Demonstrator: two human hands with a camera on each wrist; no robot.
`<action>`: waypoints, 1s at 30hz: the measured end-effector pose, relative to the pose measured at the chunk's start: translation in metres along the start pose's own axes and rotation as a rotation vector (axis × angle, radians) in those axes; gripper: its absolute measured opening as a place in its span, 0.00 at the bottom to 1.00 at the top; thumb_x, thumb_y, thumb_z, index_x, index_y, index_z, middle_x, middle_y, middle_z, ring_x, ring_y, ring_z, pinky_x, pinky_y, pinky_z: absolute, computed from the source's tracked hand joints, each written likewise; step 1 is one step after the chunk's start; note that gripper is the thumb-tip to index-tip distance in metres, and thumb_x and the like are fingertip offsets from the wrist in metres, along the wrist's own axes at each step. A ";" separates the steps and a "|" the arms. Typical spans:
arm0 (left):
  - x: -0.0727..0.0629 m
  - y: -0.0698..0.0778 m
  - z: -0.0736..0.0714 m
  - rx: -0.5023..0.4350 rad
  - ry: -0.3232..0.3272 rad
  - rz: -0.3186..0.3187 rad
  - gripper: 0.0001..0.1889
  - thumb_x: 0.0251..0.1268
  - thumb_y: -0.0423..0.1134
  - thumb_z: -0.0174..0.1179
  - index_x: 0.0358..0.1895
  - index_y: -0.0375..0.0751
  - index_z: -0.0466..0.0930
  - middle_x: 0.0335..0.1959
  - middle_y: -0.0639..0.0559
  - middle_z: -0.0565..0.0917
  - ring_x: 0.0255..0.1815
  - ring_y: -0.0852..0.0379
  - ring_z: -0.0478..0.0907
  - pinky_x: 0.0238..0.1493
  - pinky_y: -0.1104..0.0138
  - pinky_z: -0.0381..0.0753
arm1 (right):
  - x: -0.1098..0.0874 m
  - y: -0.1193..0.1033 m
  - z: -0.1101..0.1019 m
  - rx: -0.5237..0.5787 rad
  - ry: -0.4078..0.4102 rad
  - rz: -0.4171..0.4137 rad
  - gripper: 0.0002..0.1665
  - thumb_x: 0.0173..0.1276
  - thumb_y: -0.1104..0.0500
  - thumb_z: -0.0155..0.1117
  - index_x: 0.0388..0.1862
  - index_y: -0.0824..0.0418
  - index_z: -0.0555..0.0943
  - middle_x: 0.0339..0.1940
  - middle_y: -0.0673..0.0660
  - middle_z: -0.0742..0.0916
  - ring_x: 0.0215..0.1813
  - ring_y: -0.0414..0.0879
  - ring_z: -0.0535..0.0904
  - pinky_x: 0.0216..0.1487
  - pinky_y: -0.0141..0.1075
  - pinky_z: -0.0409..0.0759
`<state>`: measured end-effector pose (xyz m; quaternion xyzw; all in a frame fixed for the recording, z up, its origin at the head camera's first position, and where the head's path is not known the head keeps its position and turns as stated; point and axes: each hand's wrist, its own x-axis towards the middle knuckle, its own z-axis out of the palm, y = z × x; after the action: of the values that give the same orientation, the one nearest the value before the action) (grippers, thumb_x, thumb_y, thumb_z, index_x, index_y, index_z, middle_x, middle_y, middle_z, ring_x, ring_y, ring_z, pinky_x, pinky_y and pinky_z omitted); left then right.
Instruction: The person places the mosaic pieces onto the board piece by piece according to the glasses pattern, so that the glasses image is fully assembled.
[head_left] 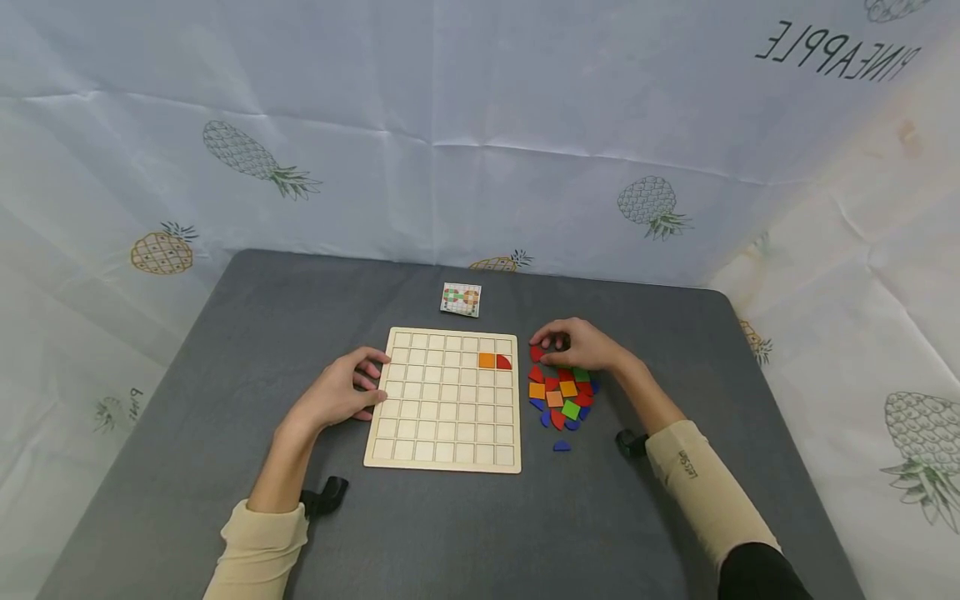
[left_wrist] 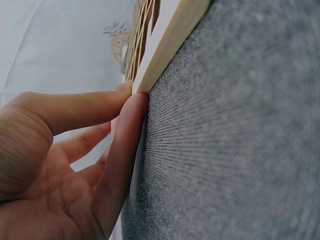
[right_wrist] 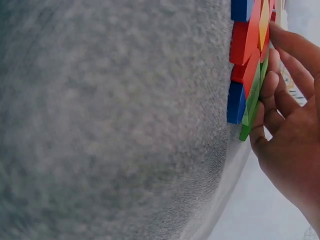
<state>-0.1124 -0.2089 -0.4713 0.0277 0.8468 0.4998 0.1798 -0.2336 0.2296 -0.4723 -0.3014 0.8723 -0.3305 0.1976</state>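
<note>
A square wooden grid board (head_left: pixel 442 408) lies on the grey table. Its left edge is held by my left hand (head_left: pixel 341 387); in the left wrist view the thumb (left_wrist: pixel 85 107) and a finger pinch that edge. One orange square tile (head_left: pixel 487 360) and a red quarter-round tile (head_left: pixel 503 362) sit side by side in cells near the board's upper right. Over the top of the loose tile pile, my right hand (head_left: pixel 585 343) pinches a red tile (head_left: pixel 536 353) between thumb and index finger. Beneath that hand a green tile (head_left: pixel 581 375) shows; the right wrist view hides the pinched tile.
Loose red, orange, green and blue tiles cluster right of the board, including a green square (head_left: pixel 571 410). A single blue half-round tile (head_left: pixel 562 446) lies nearer me. Behind the board is a small pattern card (head_left: pixel 461 299). A pineapple-print cloth (head_left: pixel 450 192) hangs behind the table.
</note>
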 end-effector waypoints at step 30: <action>0.000 -0.004 -0.001 -0.013 -0.005 0.014 0.29 0.72 0.28 0.69 0.73 0.35 0.74 0.55 0.35 0.74 0.47 0.47 0.79 0.33 0.59 0.93 | 0.020 -0.043 0.027 0.042 0.163 -0.060 0.17 0.69 0.56 0.81 0.55 0.58 0.90 0.41 0.54 0.88 0.40 0.43 0.80 0.43 0.31 0.81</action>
<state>-0.1126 -0.2118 -0.4743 0.0340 0.8429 0.5064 0.1785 -0.2165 0.1781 -0.4644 -0.2951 0.8690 -0.3780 0.1222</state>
